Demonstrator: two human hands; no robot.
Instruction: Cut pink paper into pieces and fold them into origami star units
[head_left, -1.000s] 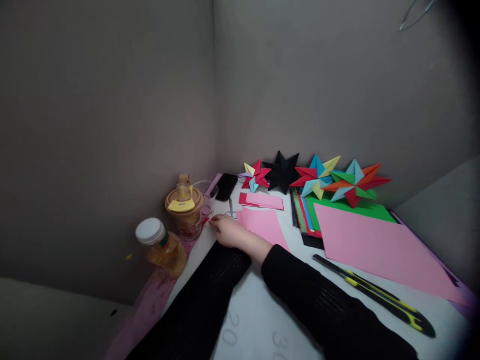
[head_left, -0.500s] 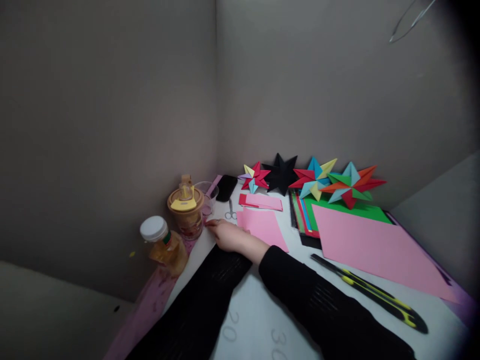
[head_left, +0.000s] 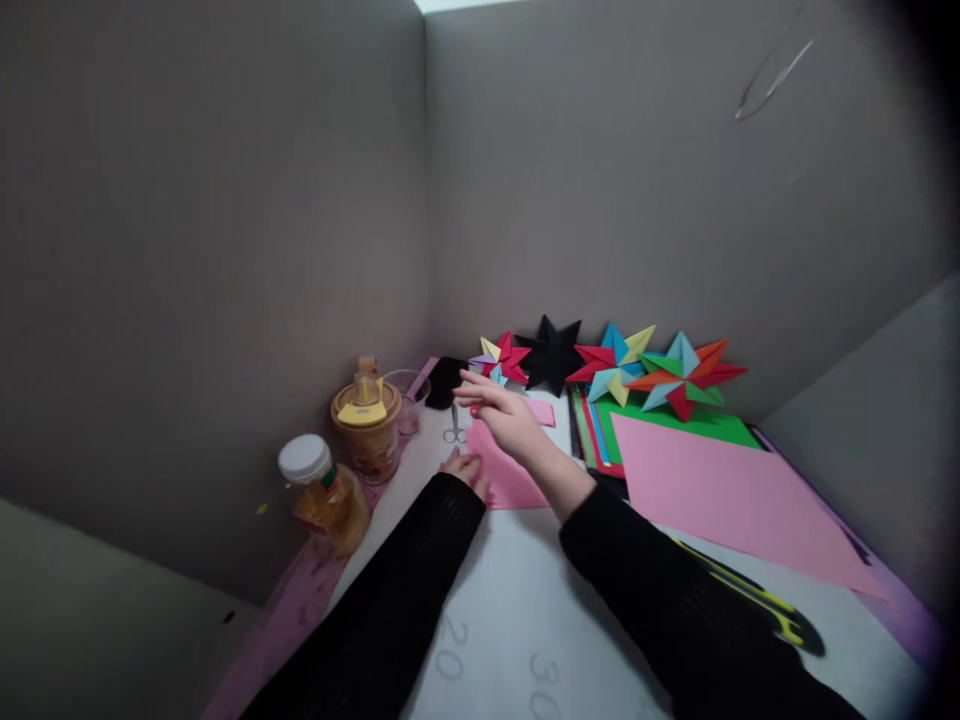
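A pink paper sheet (head_left: 517,487) lies on the white table in front of me. My left hand (head_left: 466,472) rests at its left edge, fingers spread and touching the paper. Above the sheet is my right hand (head_left: 504,418), raised with its fingers stretched out and nothing in them. It partly covers a small pink strip (head_left: 541,411) behind the sheet. Small scissors (head_left: 454,430) lie just left of the sheet, and a black phone-like object (head_left: 445,384) lies behind them.
Several folded paper stars (head_left: 551,352) lean on the back wall. A large pink sheet (head_left: 735,495) covers coloured papers at right, with a black and yellow cutter (head_left: 757,595) before it. A lidded cup (head_left: 367,430) and a white-capped jar (head_left: 334,500) stand left.
My right hand has lifted off the left side and moved right over the pink sheet, its fingers now stretched out. My left hand, hidden before, now shows. The view has shifted slightly.
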